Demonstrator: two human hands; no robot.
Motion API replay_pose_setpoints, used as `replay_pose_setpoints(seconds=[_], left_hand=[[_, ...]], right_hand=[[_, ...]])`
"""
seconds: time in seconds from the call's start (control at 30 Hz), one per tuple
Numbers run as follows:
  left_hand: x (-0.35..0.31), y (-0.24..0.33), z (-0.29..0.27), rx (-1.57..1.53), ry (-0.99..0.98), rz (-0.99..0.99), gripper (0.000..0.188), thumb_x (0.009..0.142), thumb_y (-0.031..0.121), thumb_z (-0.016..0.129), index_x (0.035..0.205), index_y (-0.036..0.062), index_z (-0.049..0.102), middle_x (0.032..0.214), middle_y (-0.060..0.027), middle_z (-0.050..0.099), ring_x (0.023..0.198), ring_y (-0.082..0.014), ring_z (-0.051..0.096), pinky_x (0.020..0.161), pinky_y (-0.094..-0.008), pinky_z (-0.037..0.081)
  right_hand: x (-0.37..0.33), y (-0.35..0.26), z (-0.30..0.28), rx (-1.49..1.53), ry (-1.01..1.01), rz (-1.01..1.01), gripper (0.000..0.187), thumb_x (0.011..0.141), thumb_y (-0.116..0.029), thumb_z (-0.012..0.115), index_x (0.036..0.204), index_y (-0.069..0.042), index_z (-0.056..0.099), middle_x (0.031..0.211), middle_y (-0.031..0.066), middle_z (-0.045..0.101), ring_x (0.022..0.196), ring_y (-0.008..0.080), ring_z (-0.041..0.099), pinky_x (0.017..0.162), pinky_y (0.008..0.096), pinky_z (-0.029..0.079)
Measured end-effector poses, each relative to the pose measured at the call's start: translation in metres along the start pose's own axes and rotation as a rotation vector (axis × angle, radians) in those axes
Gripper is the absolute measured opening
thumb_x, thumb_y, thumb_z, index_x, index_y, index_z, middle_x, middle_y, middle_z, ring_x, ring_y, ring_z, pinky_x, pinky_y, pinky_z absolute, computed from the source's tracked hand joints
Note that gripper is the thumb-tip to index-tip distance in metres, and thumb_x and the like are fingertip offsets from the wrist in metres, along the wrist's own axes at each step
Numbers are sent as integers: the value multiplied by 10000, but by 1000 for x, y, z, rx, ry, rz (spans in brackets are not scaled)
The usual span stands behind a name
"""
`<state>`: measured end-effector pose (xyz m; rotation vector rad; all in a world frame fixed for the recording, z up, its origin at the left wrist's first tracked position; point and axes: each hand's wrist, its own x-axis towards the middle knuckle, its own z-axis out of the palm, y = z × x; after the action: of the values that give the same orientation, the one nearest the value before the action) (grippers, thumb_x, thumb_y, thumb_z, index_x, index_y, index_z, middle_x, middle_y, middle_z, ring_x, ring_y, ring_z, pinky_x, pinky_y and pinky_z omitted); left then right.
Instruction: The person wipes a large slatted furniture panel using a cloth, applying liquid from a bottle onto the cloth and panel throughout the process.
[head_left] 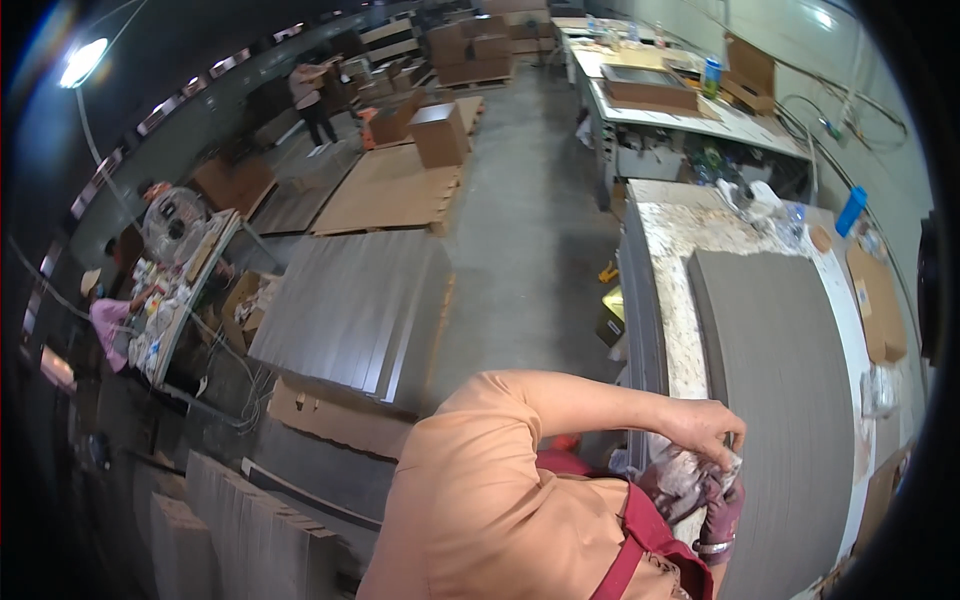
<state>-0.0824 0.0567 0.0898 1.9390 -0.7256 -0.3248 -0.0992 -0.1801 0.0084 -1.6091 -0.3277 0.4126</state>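
- Your left hand [705, 428] bent in over the near edge of the table [672, 230], its fingers curled narrowly onto a crumpled cloth [672, 482]
- Your right hand [724, 510], dark reddish and with a band [714, 548] at the wrist, met the cloth from the other side; how firmly it gripped could not be told, as its fingers were partly hidden
- The cloth, or perhaps thin plastic, sat bunched between your body and the stack of grey sheets [780, 380] lying on the table
- The step in hand looked like gathering or turning the cloth between both hands; no sheet appeared lifted from the stack
- Judging by that, the next move called for one hand to keep the loose folds together while the other shifted its hold, with care around the sheet edges just beside your fingers
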Motion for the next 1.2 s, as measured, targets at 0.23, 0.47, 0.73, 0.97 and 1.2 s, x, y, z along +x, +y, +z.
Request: replay_pose_setpoints(seconds=[0.23, 0.47, 0.73, 0.97, 1.2], left_hand=[[-39, -38, -30, 114, -34, -171, 397, 781, 344, 705, 921, -15, 609, 786, -149, 631, 729, -229, 603, 656, -381, 469], [-51, 0, -92, -1071, 340, 57, 245, 891, 309, 633, 872, 67, 599, 682, -31, 596, 647, -171, 596, 602, -331, 494], [-42, 35, -56, 157, -54, 178, 282, 813, 272, 642, 901, 6, 672, 842, -154, 678, 815, -308, 639, 721, -391, 480], [-45, 52, -65, 212, -178, 74, 337, 769, 290, 703, 980, 30, 657, 825, -164, 662, 810, -315, 623, 718, -395, 472], [-69, -20, -87, 521, 638, 63, 231, 799, 245, 669, 937, 62, 637, 915, -138, 608, 902, -326, 599, 751, -426, 488]], right_hand=[[5, 9, 1, -8, -39, -138, 456, 808, -291, 742, 1096, 12, 562, 962, 36, 601, 840, 119, 547, 750, 257, 447], [17, -13, -17, -370, -5, -439, 370, 875, -292, 637, 1037, 27, 545, 1001, 74, 558, 922, 172, 533, 854, 310, 426], [26, -77, 1, -225, 1, -395, 845, 804, -424, 697, 1415, 27, 326, 1392, 190, 420, 1299, 294, 405, 1067, 413, 314], [20, -68, 39, -114, -448, 47, 320, 818, -279, 716, 908, 18, 638, 778, 9, 607, 713, 112, 530, 651, 276, 436], [23, -91, 14, 102, 88, -154, 192, 907, -183, 588, 904, 8, 616, 773, -15, 569, 712, 75, 489, 610, 221, 399]])
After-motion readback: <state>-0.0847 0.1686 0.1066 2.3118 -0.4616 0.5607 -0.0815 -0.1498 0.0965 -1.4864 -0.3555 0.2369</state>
